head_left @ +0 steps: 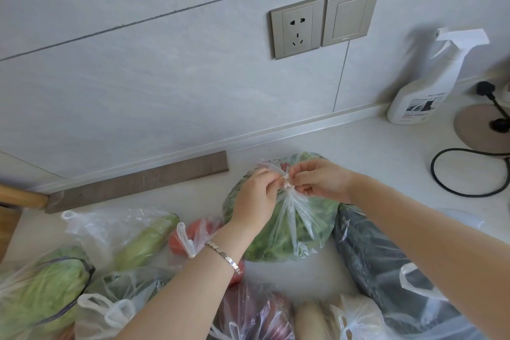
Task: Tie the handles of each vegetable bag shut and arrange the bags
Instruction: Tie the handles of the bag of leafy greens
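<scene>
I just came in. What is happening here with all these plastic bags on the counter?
A person is tying shut the bag of leafy greens on the white counter. The left hand and the right hand both pinch its handles at the twisted neck, where a knot seems to be forming. Other vegetable bags lie around it, among them the tomato bag, whose handles look untied, and a dark bag on the right.
</scene>
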`<state>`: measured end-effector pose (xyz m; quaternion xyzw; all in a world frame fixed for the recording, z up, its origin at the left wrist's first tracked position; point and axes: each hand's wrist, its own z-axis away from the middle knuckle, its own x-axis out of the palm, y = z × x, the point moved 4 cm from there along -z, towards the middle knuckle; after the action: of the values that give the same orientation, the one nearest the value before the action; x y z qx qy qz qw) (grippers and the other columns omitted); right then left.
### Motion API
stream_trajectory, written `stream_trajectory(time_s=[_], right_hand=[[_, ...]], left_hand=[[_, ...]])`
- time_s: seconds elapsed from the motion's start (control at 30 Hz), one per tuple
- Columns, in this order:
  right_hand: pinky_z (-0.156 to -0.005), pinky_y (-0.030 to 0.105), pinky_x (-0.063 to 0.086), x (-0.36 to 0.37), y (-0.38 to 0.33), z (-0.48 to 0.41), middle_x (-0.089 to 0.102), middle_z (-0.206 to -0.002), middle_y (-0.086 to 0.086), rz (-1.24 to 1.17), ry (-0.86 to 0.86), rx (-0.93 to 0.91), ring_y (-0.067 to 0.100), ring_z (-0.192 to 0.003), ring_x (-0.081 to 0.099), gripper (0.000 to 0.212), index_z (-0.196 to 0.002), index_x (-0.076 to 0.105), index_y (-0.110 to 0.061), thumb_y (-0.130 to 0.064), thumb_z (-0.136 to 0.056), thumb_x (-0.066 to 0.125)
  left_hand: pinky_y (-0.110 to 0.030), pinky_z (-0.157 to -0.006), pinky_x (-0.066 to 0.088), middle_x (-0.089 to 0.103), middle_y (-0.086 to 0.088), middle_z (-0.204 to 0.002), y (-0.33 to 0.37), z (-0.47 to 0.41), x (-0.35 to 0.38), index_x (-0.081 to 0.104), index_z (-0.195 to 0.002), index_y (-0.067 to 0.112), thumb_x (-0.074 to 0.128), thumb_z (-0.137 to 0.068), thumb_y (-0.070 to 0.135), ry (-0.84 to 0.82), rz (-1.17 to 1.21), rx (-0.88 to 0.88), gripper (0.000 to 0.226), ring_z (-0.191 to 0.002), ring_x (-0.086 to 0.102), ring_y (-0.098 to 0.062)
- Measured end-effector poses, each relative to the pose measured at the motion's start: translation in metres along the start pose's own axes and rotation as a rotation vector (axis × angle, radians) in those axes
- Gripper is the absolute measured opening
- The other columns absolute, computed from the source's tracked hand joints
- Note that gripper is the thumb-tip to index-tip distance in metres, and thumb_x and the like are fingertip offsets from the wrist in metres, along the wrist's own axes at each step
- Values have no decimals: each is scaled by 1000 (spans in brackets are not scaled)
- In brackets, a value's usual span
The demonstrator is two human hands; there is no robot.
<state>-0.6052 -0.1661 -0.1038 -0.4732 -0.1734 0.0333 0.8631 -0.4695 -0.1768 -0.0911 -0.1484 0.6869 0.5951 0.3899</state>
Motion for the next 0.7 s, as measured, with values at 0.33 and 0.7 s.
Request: stream_trajectory(time_s=[0.33,0.7], right_hand=[[-68,26,55,12,-10,7,72,-79,6,1014,369,-681,16,-68,66,12,-86,75,-10,-7,-77,68],[-38,21,46,27,12,10,59,-64,-4,1552,337,-784,14,-53,59,19,-59,68,-20,-15,-53,84]], left_hand=[[-11,-60,37,62,7,-80,-8,-3,6,70,-100,12,56,-91,23,-53,410,-424,20,-71,52,-6],[-21,-65,28,51,0,-86,-18,0,1,70,-90,7,51,-93,18,87,-107,-240,22,-78,49,-18]])
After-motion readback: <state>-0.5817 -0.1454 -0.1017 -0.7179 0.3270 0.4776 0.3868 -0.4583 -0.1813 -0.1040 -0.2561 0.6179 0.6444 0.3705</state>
